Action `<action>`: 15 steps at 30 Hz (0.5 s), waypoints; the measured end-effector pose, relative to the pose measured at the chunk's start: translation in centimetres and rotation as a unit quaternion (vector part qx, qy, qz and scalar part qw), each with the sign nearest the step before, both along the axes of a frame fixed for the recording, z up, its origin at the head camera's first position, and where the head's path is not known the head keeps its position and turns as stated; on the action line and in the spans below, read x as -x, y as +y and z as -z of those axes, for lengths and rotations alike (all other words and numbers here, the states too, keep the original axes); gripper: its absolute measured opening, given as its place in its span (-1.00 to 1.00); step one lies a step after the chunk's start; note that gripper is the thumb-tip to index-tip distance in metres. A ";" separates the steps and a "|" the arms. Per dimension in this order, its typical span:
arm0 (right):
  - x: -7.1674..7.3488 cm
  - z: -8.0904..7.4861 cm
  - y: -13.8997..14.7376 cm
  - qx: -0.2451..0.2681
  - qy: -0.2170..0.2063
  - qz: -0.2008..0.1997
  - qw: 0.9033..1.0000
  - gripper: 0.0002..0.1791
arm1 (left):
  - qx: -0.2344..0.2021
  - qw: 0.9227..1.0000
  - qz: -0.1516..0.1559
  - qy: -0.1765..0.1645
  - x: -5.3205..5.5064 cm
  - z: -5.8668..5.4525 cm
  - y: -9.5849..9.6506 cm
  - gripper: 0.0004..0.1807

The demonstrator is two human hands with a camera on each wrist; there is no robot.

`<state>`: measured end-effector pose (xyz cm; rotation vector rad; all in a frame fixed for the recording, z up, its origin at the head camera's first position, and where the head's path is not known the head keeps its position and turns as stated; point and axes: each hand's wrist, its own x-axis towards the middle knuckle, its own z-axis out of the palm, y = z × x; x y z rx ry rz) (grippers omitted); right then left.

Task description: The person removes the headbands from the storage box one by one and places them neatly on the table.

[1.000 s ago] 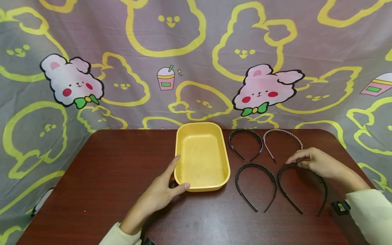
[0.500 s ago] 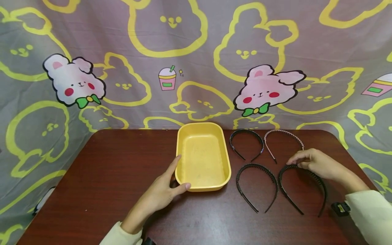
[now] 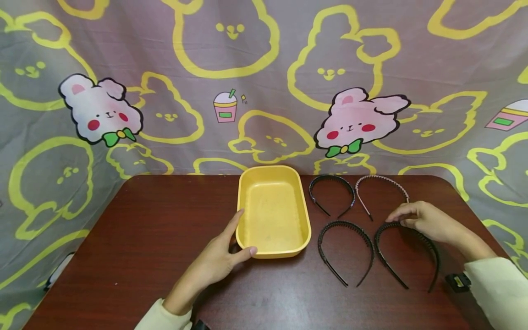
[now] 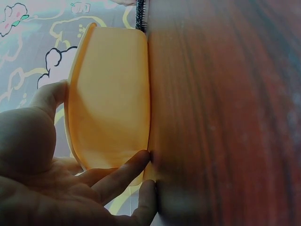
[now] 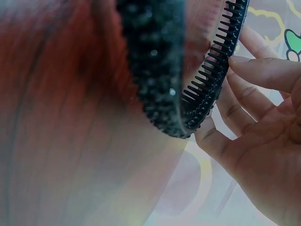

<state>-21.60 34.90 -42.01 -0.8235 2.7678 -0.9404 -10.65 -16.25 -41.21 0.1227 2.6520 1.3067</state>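
At the near left corner of a yellow plastic tray (image 3: 274,254), my left hand (image 3: 214,261) holds on, the thumb over the near rim and fingers along the left side. In the left wrist view, fingertips rest low on the tray wall (image 4: 110,84), close to the tabletop. On the right, my right hand (image 3: 431,222) pinches the top of a black toothed headband (image 3: 438,261) between thumb and fingers. The right wrist view has this glittery band (image 5: 155,70) close up, comb teeth along its inner side. The headband's ends point toward me.
Left of the held one lies another black headband (image 3: 346,224). Behind are a dark headband with bluish bits (image 3: 311,192) and a pinkish one (image 3: 363,204), partly hidden by my right hand. A patterned curtain (image 3: 264,91) hangs behind the brown table (image 3: 165,220).
Both hands, the tray and the headbands keep their places; only the head view shifts very slightly.
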 end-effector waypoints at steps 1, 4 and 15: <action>0.0 0.0 0.0 0.002 0.001 0.002 1.000 -0.58 | -0.002 1.000 0.000 -0.001 0.0 0.0 0.0 0.07; -0.1 0.1 0.1 0.006 0.005 0.001 1.000 -0.59 | -0.005 1.000 0.000 -0.002 0.0 0.0 0.0 0.07; -0.4 -0.4 -0.2 0.000 0.028 0.022 0.999 -0.64 | -0.008 1.000 0.001 -0.006 -0.1 0.0 -0.1 0.07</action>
